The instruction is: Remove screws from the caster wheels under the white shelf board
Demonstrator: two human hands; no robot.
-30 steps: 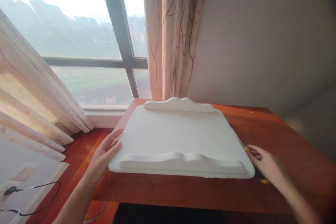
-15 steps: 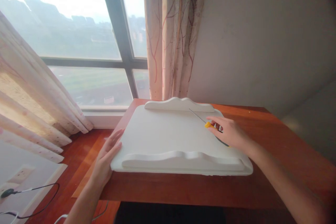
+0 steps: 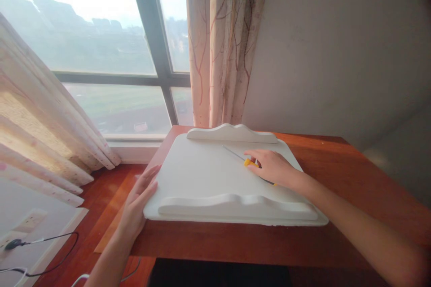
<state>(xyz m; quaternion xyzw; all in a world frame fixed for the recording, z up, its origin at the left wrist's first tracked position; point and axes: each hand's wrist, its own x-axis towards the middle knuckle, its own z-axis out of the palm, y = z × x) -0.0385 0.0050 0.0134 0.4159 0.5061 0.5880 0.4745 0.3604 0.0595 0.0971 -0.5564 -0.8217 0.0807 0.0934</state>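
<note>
A white board [image 3: 198, 170] with rounded corners lies flat on the wooden table. Two wavy-edged white rails stand up from it, the far rail [image 3: 232, 133] and the near rail [image 3: 235, 207]. My right hand [image 3: 269, 166] is closed around a screwdriver [image 3: 249, 162] with a yellow and black handle, just over the board right of its middle. The metal shaft points up and to the left; whether its tip touches the board I cannot tell. Against the board's left edge rests my left hand [image 3: 139, 199], fingers stretched out along the side.
The reddish wooden table [image 3: 350, 179] extends to the right toward a grey wall [image 3: 336, 54]. A window [image 3: 111, 45] and patterned curtains [image 3: 225, 45] stand behind. At lower left, a black plug [image 3: 13, 244] with its cable sits in a wall socket.
My right hand has moved left with the screwdriver, from the board's right side toward its middle. My left hand stays at the left edge.
</note>
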